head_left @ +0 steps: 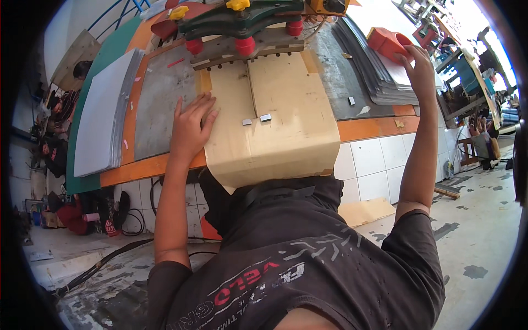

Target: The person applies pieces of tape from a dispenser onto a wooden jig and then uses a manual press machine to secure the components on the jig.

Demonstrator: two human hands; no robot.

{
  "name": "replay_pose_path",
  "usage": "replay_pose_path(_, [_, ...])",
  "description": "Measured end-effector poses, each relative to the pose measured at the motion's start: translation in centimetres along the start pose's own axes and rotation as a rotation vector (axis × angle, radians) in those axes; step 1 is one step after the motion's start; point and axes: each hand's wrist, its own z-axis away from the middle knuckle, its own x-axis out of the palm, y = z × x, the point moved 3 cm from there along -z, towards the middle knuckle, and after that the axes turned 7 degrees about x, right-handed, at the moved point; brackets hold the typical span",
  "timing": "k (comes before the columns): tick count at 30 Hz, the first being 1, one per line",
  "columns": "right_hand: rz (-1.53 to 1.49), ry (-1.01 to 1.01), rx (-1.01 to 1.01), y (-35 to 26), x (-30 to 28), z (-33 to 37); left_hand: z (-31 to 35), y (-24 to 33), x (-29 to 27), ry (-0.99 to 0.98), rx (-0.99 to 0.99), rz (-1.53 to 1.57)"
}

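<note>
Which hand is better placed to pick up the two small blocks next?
Probably the left hand: it's at the left edge of the tan sheet, nearer the small blocks, while the right hand is off at the red holder.

Two blocks [266, 118] lie on the board [294, 91], between left stack [104, 118] and right stack [377, 82].

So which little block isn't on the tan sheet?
The rightmost block: it lies on the grey surface, while the other two blocks rest on the tan sheet.
</note>
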Motion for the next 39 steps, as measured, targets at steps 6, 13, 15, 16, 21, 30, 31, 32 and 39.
replay_pose_path(6, [-0.329, 0.110, 0.339, -4.0, -3.2, 3.1, 0.2, 0.8, -0.8, 0.170, 0.054, -0.036])
replay_pose_path(13, [-1.569, -0.306, 0.655, -12.8, -8.4, 15.6, 2.2, 6.4, -3.4, 0.447, -0.104, 0.783])
replay_pose_path(15, [-1.742, -0.814, 0.707, -16.7, -9.5, 17.5, 3.1, 10.3, -3.0, 0.168, -0.059, 1.058])
replay_pose_path(16, [-1.756, -0.902, 0.614, -18.5, -9.2, 17.3, 3.1, 12.2, -3.4, 0.006, -0.098, 1.173])
replay_pose_path(21, [-1.666, -1.157, 0.392, -21.5, -7.6, 18.0, 4.7, 16.1, -2.3, -0.314, -0.074, 1.465])
replay_pose_path(30, [-1.505, -1.306, 0.192, -21.3, -8.1, 17.1, 6.6, 17.9, -3.3, -0.449, -0.203, 1.749])
replay_pose_path(31, [-1.526, -1.306, 0.192, -21.1, -8.3, 17.1, 6.8, 18.1, -3.2, -0.467, -0.225, 1.735])
replay_pose_path(32, [-1.547, -1.305, 0.192, -21.0, -8.5, 17.0, 7.0, 18.2, -3.1, -0.485, -0.249, 1.720])
replay_pose_path(39, [-1.410, -1.389, 0.272, -21.0, -9.6, 16.7, 7.9, 19.5, -2.5, -0.306, -0.174, 1.341])
